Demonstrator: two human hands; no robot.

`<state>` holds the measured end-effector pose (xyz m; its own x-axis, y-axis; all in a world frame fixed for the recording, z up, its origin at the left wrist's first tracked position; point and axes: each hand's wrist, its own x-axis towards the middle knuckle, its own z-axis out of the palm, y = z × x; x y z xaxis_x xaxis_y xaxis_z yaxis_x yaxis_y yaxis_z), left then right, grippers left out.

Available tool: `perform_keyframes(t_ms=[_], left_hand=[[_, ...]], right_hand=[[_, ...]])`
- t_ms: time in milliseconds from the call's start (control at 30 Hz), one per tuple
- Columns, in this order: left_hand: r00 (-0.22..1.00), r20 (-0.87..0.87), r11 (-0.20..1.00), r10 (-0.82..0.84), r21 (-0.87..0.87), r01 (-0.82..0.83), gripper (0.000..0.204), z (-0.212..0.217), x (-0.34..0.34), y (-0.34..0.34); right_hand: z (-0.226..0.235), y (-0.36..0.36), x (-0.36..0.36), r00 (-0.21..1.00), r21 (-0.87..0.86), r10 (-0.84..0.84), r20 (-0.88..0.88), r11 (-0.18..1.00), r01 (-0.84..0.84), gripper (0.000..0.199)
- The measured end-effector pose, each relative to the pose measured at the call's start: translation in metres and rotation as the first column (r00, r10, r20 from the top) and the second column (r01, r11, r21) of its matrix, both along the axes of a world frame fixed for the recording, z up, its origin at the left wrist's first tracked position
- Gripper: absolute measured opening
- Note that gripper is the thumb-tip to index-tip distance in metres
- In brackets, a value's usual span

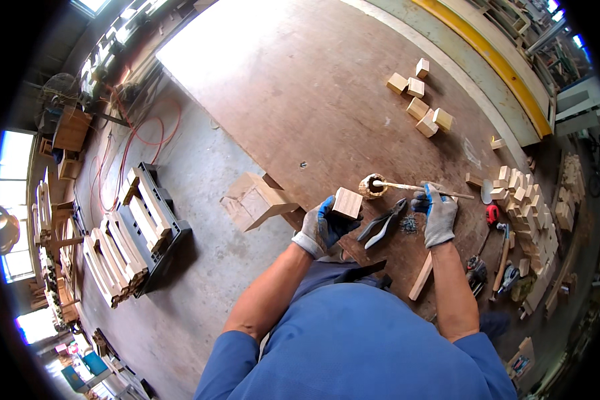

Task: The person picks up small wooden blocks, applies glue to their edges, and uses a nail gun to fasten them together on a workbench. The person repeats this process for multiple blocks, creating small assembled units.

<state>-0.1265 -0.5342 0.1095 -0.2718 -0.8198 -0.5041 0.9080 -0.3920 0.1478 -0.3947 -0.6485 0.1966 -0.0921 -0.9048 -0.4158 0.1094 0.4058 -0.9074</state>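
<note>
My left hand (319,228), in a grey and blue work glove, grips a small wooden block (347,203) near the table's front edge. My right hand (439,217), gloved alike, is closed around a long pale stick (403,187). The stick's far-left end rests at the mouth of a small crusted pot (372,189), just beyond the block; whether it carries bristles is hidden. Between my hands lie pliers (385,224) with dark and pale handles. Beside them is a little heap of dark metal fasteners (411,224), too small to name exactly.
Several wooden blocks (417,108) sit at the far right of the brown tabletop (300,87). More blocks are stacked (523,200) at right, near a red tape measure (492,213) and a hammer (502,257). A wooden box (260,200) stands left; a black pallet (167,247) holds timber.
</note>
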Motion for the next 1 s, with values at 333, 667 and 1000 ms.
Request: perform_keyframes(t_ms=[333,667,1000], left_hand=[[1.0,0.014,0.999,0.018,0.034,-0.019,0.058,-0.003,-0.003,-0.002],[1.0,-0.001,0.997,0.027,0.066,-0.027,0.057,-0.008,-0.007,-0.004],[1.0,0.024,0.999,0.005,0.047,-0.006,0.058,0.006,-0.016,-0.016]], right_hand=[[-0.028,0.004,-0.015,0.964,0.143,-0.09,0.248,0.988,0.056,0.03],[-0.02,0.004,-0.023,0.923,0.215,-0.107,0.369,0.976,0.027,0.03],[0.043,0.029,-0.003,0.932,0.028,0.123,0.342,0.99,-0.141,0.028]])
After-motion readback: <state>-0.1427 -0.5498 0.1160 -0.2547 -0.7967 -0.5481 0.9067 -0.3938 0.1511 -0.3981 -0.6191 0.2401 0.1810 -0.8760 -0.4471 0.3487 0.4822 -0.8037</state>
